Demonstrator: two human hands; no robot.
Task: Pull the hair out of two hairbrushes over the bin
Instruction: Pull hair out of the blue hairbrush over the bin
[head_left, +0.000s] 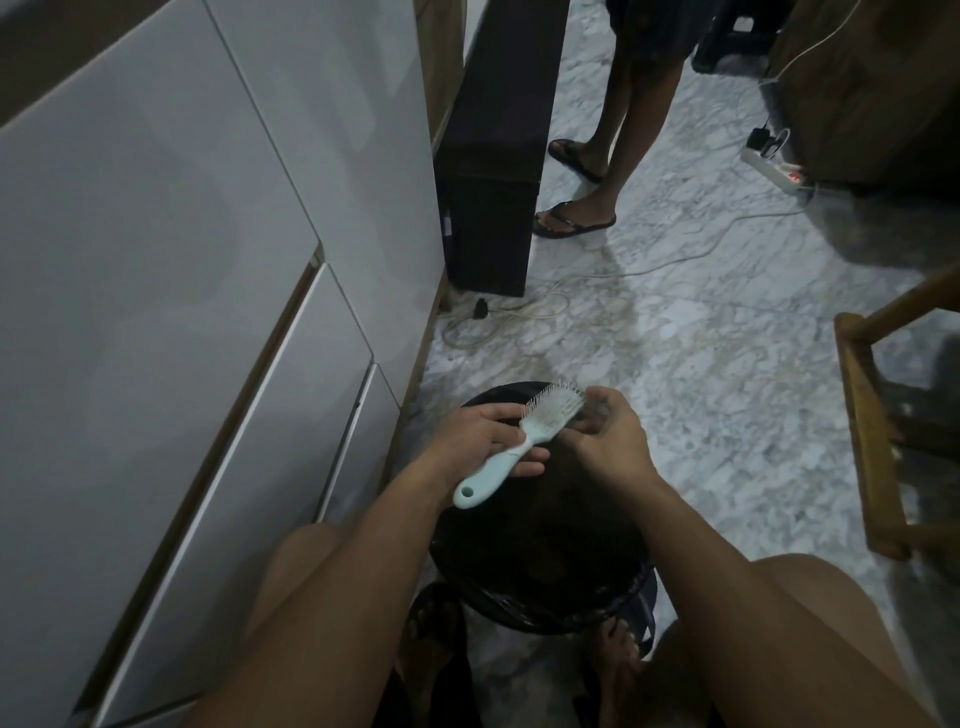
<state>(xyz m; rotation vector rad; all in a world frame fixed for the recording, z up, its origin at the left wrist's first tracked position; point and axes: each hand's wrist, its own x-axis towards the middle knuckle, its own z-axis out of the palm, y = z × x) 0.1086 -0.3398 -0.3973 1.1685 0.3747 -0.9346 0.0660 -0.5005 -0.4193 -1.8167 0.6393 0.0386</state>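
Nearest the camera, the person's bare knees are framing a dark round bin (545, 587) lined with a black bag, standing on the marbled floor (701, 338) between their feet. Both forearms are reaching out over its opening. The left hand (488, 436) is cradling a pale blue hairbrush (519, 444) across its palm, fingers lying fairly straight under the neck of the handle and the thumb resting on top. The brush is hanging over the bin's far half, tilted, its handle end with a hanging hole pointing back toward the person and its oval head of pale bristles facing up and away. The right hand (610, 434) is curling its fingers in at the head's right edge, pinching at a greyish wisp of hair (595, 410) among the bristles. White cabinet fronts (182, 312) are running along the left. Farther off, a second person's legs in flip-flops (574, 221) are standing by a dark panel (493, 171), with a cable and a power strip (774, 166) lying beyond.
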